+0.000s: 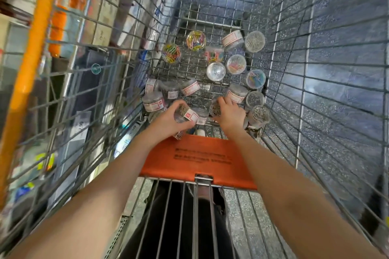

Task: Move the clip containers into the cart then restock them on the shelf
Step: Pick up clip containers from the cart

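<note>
Both my arms reach down into a wire shopping cart (212, 25). Several clear round clip containers lie on its floor, some with coloured clips (171, 53), some with silver clips (254, 41). My left hand (169, 119) is closed around a clear clip container with a red-and-white label (188, 114) near the cart's close end. My right hand (229, 112) rests with its fingers curled over another container of silver clips (215, 109). More labelled containers (153, 103) lie to the left of my left hand.
An orange plastic seat flap (200, 161) sits just below my wrists. Wire walls rise on both sides. Store shelves with boxes and price tags (101, 12) stand to the left behind an orange post (31, 59). Speckled floor lies to the right.
</note>
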`<state>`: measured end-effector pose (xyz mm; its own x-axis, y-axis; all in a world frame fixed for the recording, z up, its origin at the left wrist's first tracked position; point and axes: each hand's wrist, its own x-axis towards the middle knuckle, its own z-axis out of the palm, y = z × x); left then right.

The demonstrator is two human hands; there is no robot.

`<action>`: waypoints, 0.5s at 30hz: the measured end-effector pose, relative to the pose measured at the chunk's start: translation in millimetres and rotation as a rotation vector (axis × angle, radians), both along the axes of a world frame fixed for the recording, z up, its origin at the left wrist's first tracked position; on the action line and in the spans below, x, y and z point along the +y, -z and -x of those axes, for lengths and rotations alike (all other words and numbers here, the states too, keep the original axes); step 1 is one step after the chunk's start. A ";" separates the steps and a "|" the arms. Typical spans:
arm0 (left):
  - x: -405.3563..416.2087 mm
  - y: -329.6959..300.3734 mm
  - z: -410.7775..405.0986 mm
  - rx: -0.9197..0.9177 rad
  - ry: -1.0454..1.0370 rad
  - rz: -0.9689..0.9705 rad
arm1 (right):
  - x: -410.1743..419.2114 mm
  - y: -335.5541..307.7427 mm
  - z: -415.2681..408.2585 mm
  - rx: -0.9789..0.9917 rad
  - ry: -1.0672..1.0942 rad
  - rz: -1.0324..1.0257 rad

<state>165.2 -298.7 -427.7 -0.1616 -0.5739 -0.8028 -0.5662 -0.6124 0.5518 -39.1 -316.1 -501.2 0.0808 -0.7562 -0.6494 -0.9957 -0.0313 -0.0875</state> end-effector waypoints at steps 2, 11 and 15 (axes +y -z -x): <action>-0.3 0.1 0.0 0.002 0.002 -0.005 | -3.4 0.0 1.7 -0.010 -0.015 -0.005; -1.2 -6.8 2.5 -0.032 0.045 0.043 | -9.6 -3.8 3.5 -0.069 0.061 -0.029; -3.1 -12.3 1.3 -0.029 0.058 0.026 | -8.2 -17.5 5.0 -0.152 0.157 0.022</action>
